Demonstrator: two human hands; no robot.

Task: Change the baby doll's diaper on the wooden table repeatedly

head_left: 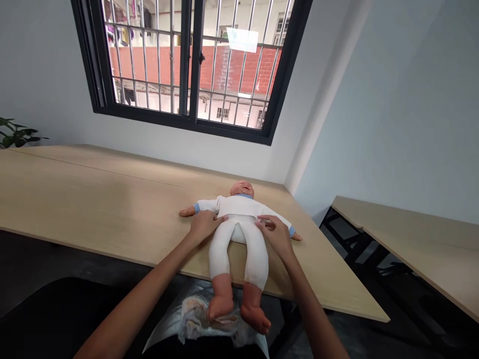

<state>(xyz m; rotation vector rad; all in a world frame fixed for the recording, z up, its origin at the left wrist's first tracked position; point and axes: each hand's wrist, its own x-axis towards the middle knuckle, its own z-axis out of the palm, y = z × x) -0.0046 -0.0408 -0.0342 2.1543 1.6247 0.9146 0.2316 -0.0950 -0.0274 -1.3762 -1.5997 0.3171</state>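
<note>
baby doll on its back on a pale wood table, legs over the edge; left hand and right hand rest at its waist, fingers apart, not clamped; looks light, soft, best held around the torso.

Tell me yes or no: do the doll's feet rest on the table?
No, the baby doll has feet hanging past the front edge of the table, above a crumpled diaper.

Along the bottom edge, a crumpled diaper is cut off and partly hidden by a dark shape, and the left forearm and right forearm run out of frame. A leafy plant is cut off at far left, a second surface at right. Clothes beyond the window bars are too small to make out.
</note>
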